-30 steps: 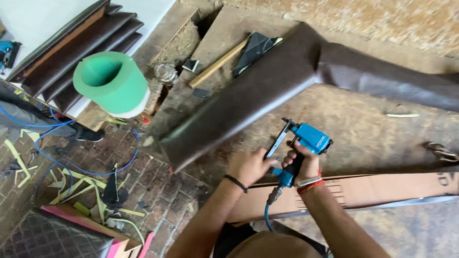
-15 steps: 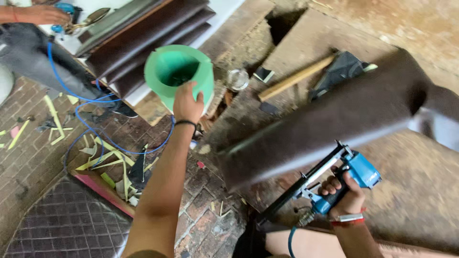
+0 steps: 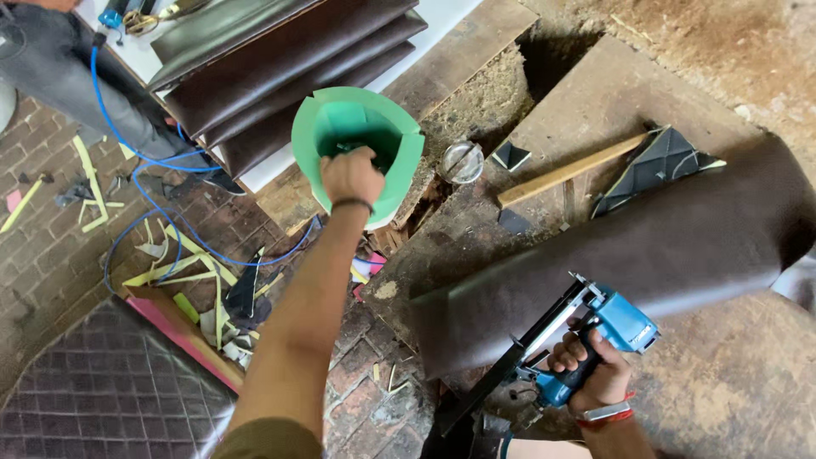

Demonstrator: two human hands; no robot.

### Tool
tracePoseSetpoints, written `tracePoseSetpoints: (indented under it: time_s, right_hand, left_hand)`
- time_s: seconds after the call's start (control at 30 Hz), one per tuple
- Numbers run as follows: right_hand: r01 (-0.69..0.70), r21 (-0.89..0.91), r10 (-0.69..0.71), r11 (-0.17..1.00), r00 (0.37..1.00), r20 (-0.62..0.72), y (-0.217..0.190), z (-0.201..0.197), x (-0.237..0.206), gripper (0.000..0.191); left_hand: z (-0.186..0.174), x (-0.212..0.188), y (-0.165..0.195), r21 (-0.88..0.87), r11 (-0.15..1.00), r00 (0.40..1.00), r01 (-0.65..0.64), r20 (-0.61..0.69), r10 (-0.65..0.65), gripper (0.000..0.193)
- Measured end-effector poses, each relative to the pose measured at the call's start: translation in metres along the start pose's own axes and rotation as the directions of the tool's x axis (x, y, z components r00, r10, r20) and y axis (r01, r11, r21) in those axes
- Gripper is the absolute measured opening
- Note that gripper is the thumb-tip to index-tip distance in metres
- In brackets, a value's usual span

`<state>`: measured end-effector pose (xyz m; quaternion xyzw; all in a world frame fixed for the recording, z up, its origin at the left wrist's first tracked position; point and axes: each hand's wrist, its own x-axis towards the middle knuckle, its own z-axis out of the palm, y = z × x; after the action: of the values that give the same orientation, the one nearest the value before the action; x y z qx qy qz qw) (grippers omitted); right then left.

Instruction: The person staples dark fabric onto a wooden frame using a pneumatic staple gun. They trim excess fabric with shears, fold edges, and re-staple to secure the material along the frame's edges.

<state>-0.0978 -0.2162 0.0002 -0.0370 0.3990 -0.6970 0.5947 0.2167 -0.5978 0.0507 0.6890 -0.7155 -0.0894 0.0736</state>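
Observation:
My left hand (image 3: pixel 350 176) reaches into the mouth of a green plastic container (image 3: pixel 399 166) standing at the workbench edge; its fingers are inside, and what they touch is hidden. My right hand (image 3: pixel 592 375) is shut on the grip of a blue pneumatic staple gun (image 3: pixel 619 321), whose long black magazine (image 3: pixel 510 361) points down-left. Just above the gun lies a long dark brown leather-covered panel (image 3: pixel 646 246) on the worn wooden bench.
A wooden-handled tool (image 3: pixel 565 172), a round metal tin (image 3: pixel 461 161) and dark offcuts (image 3: pixel 654 161) lie on the bench. Stacked brown leather panels (image 3: pixel 280 68) sit at top left. A blue air hose (image 3: pixel 161 204) and scraps litter the brick floor. Another person's leg (image 3: pixel 51 59) stands top left.
My left hand left the staple gun, stretched out to the green container and now dips inside it. My view swung left; the gun stays in my right hand.

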Motion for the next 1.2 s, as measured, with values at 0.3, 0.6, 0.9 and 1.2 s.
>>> tracePoseSetpoints:
  time_s: [0.3, 0.6, 0.9, 1.2]
  right_hand:
    - [-0.075, 0.012, 0.075, 0.997, 0.997, 0.013, 0.008, 0.005, 0.023, 0.039]
    - [-0.097, -0.052, 0.094, 0.994, 0.994, -0.061, 0.017, 0.022, 0.021, 0.04]
    - [-0.034, -0.017, 0.033, 0.999, 0.996, -0.087, -0.009, 0.0, 0.019, 0.04]
    - [0.001, -0.012, -0.002, 1.0, 0.995, -0.105, -0.012, -0.006, 0.011, 0.041]
  left_hand:
    - [0.018, -0.054, -0.038, 0.005, 0.999, 0.996, 0.032, -0.083, -0.031, 0.04]
    - [0.047, 0.066, -0.031, 0.173, 0.95, 0.91, 0.26, 0.285, -0.301, 0.043]
    - [0.035, 0.082, -0.028, -0.099, 0.963, 0.946, 0.25, 0.239, -0.221, 0.044]
    - [0.055, 0.106, -0.005, 0.007, 0.951, 0.892, 0.309, 0.344, -0.293, 0.042]
